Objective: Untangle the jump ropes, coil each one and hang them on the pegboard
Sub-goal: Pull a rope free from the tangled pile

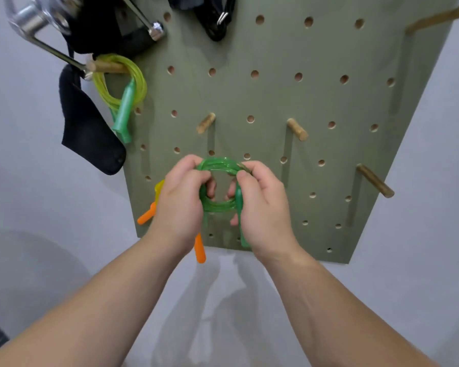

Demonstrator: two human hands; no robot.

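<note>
Head view: a green pegboard [276, 102] hangs on a pale wall, studded with rows of holes and several wooden pegs. Both bare hands are raised before its lower middle. The left hand [178, 200] and the right hand [263, 205] each close around opposite sides of a coiled green jump rope [217, 168], fingers curled through the coil's opening and thumbs pressed on its upper arc. The top of the coil sits at a small wooden peg [243, 167] beside the right thumb; whether the coil rests on that peg cannot be told. The rope's green handles [240, 207] hang downward between the hands. At upper left, a yellow jump rope [122, 80] with green handles hangs coiled on a peg [106, 67]. Orange handles [199, 251] of another rope show behind and below the left hand, at the board's lower edge. Black straps [88, 123] and metal hardware [32, 19] hang at the upper left corner.
</note>
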